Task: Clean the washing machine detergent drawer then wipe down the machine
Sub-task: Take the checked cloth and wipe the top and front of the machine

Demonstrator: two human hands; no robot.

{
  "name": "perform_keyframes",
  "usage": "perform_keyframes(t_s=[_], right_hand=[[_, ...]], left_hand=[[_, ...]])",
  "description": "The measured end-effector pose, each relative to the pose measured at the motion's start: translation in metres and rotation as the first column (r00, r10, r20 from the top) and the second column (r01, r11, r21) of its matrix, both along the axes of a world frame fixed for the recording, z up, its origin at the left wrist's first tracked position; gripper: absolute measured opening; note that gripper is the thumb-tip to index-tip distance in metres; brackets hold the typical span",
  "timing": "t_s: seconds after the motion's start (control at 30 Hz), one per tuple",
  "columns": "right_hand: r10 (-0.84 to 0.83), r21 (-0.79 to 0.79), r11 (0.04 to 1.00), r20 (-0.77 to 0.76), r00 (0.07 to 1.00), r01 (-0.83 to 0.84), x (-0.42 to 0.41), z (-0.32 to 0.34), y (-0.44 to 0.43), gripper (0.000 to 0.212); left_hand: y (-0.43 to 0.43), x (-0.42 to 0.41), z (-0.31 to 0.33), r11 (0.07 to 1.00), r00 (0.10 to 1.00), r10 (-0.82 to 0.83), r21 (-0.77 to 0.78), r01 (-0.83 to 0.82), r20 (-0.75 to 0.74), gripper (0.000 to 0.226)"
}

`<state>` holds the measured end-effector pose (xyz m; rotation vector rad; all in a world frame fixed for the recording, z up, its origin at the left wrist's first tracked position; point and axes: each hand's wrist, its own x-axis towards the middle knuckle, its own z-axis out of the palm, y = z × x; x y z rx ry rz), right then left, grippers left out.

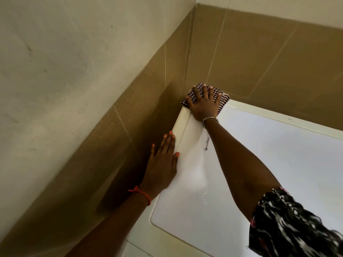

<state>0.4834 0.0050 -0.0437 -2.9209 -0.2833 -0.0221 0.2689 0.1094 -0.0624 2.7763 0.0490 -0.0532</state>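
Nearest to the camera, at the lower right, there is one sleeve (289,225) with a black and white pattern, and the bare right forearm goes out from it over the machine. There is one washing machine (278,173), seen from above; its white top fills the lower right part of the view and shines from the light. Two hands are in view. The left hand (161,164) lies flat on the left edge of the top, fingers straight and close together, holding nothing; its fingertips reach over the rounded edge strip. One orange cord wristband (143,193) is on the left wrist.

Farther away, the right hand (203,104) presses down with spread, straight fingers on one checked cloth (224,99), dark and white, folded. The cloth lies on the far left corner of the machine top, under the palm and fingers, and touches the wall behind. One silver chain bracelet (209,119) is on the right wrist, with a thin end hanging down.

Behind and to the left, the brown tiled wall (259,62) meets in a corner just beside the machine, and above it is pale plaster (55,52)
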Motion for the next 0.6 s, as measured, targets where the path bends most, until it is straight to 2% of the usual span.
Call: perform_keyframes(t_s=[0.13, 0.3, 0.47, 0.53, 0.6], right_hand=[[-0.135, -0.041, 0.99, -0.013, 0.991, 0.134, 0.009, 0.0, -0.033, 0.062], [-0.277, -0.033, 0.96, 0.01, 0.961, 0.277, -0.001, -0.006, -0.095, 0.064], [-0.587, 0.006, 0.809, -0.005, 0.809, 0.588, -0.019, -0.007, -0.138, 0.075], [-0.585, -0.004, 0.811, -0.034, 0.81, 0.585, -0.019, -0.006, -0.139, 0.072], [-0.516, -0.032, 0.857, -0.035, 0.856, 0.515, -0.019, -0.005, -0.134, 0.068]], left_hand=[[0.001, 0.0, -0.003, 1.0, 0.999, -0.003, -0.008, 0.004, 0.048, 0.065], [-0.001, 0.0, -0.005, 0.998, 0.996, -0.017, 0.056, 0.012, 0.086, 0.067], [-0.002, 0.001, -0.006, 0.996, 0.995, -0.047, 0.078, 0.04, 0.092, 0.07], [-0.004, 0.001, -0.007, 0.997, 0.995, -0.042, 0.061, 0.037, 0.095, 0.071], [-0.005, 0.0, -0.007, 0.997, 0.995, -0.045, 0.071, 0.039, 0.094, 0.071]])
